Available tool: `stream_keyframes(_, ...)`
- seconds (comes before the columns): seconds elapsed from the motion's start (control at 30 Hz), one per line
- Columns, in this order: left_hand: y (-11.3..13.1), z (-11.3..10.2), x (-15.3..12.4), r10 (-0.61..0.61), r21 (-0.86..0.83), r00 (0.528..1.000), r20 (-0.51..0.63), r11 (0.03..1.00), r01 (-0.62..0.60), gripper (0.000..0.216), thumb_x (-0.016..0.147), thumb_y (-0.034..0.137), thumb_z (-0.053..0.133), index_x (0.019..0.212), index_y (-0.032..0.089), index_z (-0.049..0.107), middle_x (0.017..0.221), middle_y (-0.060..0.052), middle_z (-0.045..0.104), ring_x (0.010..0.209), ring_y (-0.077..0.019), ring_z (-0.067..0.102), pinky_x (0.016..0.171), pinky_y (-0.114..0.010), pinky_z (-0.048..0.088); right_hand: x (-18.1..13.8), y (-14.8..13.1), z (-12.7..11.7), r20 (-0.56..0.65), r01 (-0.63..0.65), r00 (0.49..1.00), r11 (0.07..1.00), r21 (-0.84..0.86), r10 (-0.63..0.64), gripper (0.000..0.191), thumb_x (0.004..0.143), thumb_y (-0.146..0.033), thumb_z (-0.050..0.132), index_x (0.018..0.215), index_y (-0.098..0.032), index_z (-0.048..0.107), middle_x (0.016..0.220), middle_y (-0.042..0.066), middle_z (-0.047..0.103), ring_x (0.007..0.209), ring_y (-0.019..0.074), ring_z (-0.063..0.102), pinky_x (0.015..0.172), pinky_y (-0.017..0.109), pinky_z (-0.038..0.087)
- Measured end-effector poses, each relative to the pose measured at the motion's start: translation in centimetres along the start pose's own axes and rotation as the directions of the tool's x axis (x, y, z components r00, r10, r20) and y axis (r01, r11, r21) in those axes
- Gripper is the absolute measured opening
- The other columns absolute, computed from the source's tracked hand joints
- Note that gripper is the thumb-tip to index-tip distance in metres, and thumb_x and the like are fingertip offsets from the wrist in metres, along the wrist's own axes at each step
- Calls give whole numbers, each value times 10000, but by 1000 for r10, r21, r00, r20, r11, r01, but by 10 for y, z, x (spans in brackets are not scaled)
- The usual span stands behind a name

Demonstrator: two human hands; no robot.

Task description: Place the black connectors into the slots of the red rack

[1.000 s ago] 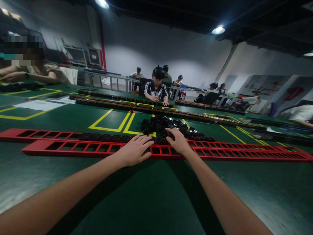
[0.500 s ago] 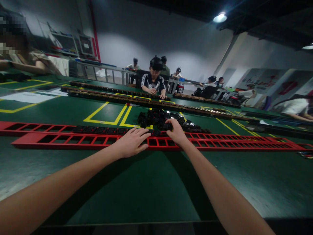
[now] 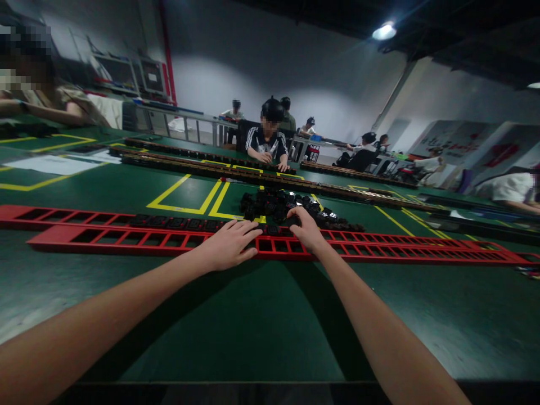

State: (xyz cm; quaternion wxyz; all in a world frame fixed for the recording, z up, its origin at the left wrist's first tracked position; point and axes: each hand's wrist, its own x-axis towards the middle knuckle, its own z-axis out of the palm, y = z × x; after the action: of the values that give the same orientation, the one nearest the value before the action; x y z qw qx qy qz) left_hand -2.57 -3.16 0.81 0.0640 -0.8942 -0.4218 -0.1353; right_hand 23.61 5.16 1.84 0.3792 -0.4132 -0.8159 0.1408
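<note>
Two long red slotted frames lie side by side across the green table, a rear frame (image 3: 105, 217) and a front frame (image 3: 54, 239). Small black square parts (image 3: 177, 224) sit in a row in several slots of the rear frame. My left hand (image 3: 232, 244) rests over both frames, fingers stretched out and holding nothing. My right hand (image 3: 307, 230) curls thumb and fingers around a small black block (image 3: 292, 221) at the rear frame, partly hidden by the fingers. Just behind lies a heap of loose black parts (image 3: 274, 203).
Long dark brown rails (image 3: 202, 165) cross the table behind the heap. Yellow tape outlines (image 3: 177, 210) mark the green tabletop (image 3: 253, 320). Papers (image 3: 50, 164) lie at left. A co-worker (image 3: 269, 138) sits opposite; others are at the sides and back. Cables (image 3: 527, 272) lie at far right.
My right hand has lowered slightly toward the rear frame with the black block. The left hand stays in place on the frames. The view has shifted a little.
</note>
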Motion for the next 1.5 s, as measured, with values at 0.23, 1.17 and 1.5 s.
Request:
stream_keyframes(0.23,-1,1,0,-2,-3,1000,4,1000,2,535,1018,452,431,1474,173,460,1535,-131,438,1415,-319,399,1163,-510,298,-1,-1,1,43,83,996,993,-78,-80,391,641,-107,517,1013,-201,595,1067,69,600,1030,239,558,953,394,442)
stream_keyframes(1.17,-2,4,0,-2,-14,1000,-4,1000,2,536,1016,464,419,1469,181,466,1536,-126,440,1417,-314,396,1167,-502,287,-3,-5,-2,85,64,994,998,0,-63,404,642,-110,463,992,-192,648,1055,70,653,1035,229,594,959,388,452)
stream_keyframes(1.5,-1,2,0,-6,-14,1000,-1,1000,6,535,1014,465,409,1468,188,461,1536,-126,438,1414,-312,396,1162,-496,288,-3,-10,1,8,-58,998,986,-157,60,265,785,-415,664,916,-193,601,915,49,640,826,201,576,741,315,444)
